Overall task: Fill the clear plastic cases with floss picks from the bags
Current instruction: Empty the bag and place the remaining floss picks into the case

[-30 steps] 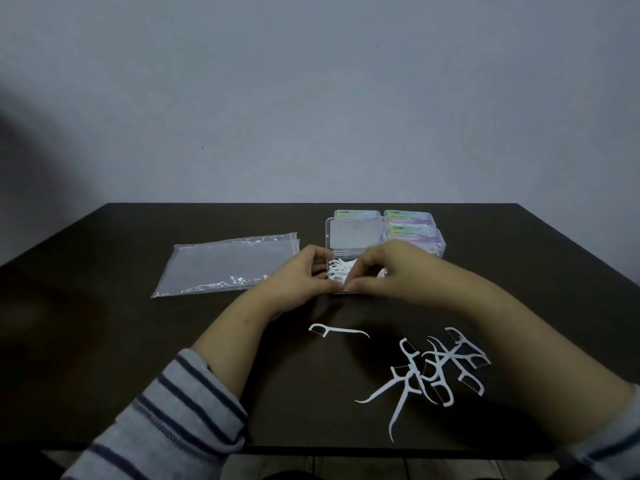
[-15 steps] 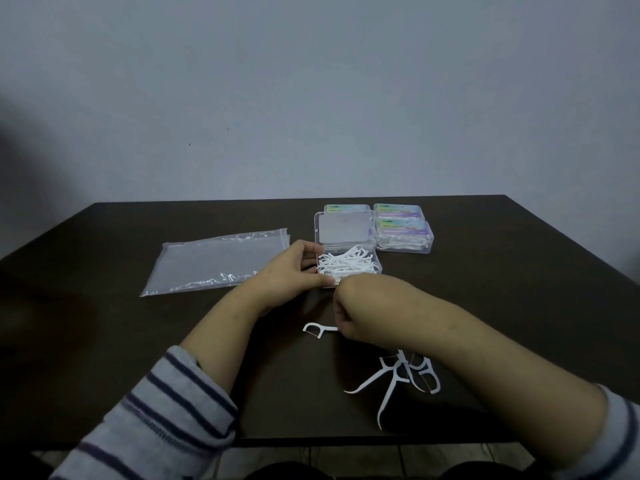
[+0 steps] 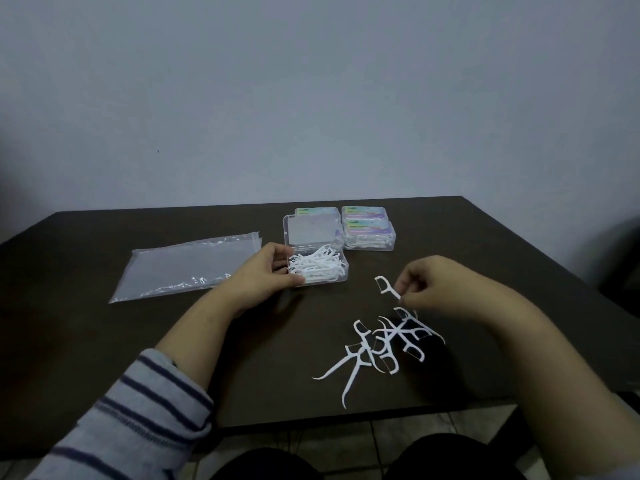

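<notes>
Left hand (image 3: 266, 277) sits mid-frame, thumb and fingers curled round the near-left corner of the open clear case (image 3: 318, 270), steadying it on the dark table (image 3: 104, 341). Right hand (image 3: 436, 289), right of centre, pinches the handle end of one floss pick (image 3: 386, 287) between thumb and fingertips, head end pointing up-left toward the case, pick lifted clear of the table. Case already holds a heap of white picks, piled about to the rim; its lid (image 3: 310, 232) lies hinged back behind it. Loose floss picks (image 3: 384, 344), tangled, lie lower right of centre, just below the right hand. Flat clear bag (image 3: 187, 265) sits left of the case, looks nearly empty, a few white bits along its lower edge. Closed labelled cases (image 3: 367, 228) stand stacked at upper centre-right, beside the lid; another one peeks out behind the lid. Only one view, head camera. Judgement: step is carrying the single pick over to the open case. To do it well, keep the left hand holding the case still, lay the pick flat and lined up with the heap rather than poking it in end-on, so the pile stays low enough for the lid to shut. The tangled picks likely need separating before each grab.
</notes>
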